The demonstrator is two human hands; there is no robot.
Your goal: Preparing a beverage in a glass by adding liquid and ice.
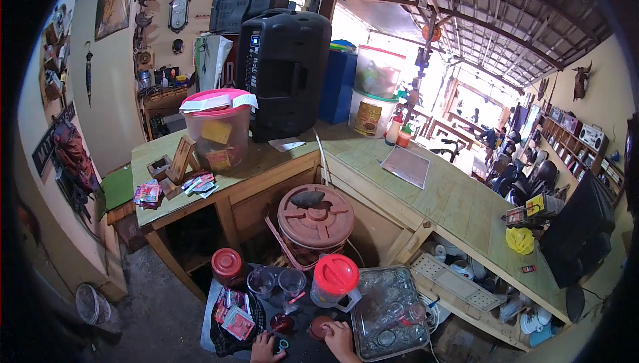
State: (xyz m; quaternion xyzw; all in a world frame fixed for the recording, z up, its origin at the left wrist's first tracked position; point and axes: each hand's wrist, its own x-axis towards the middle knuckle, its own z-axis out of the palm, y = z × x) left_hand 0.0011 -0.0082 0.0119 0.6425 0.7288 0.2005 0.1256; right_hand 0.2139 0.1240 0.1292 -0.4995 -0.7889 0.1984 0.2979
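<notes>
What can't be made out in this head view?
All in the head view:
Left hand: cut off by the lower edge; whether it touches the small teal-ringed item is too small to tell.
Right hand: its fingers hide part of the brown round item.
Large brown lid: hides whatever is beneath.
Far opening: blurred by glare.

eatery: long counter (459,206), wooden benches (452,131)

The head-worn fisheye camera looks forward and down from above the near side of the red-lidded pitcher (335,282), at close range; beyond it coverage runs deep, extent uncertain through glare.
</notes>
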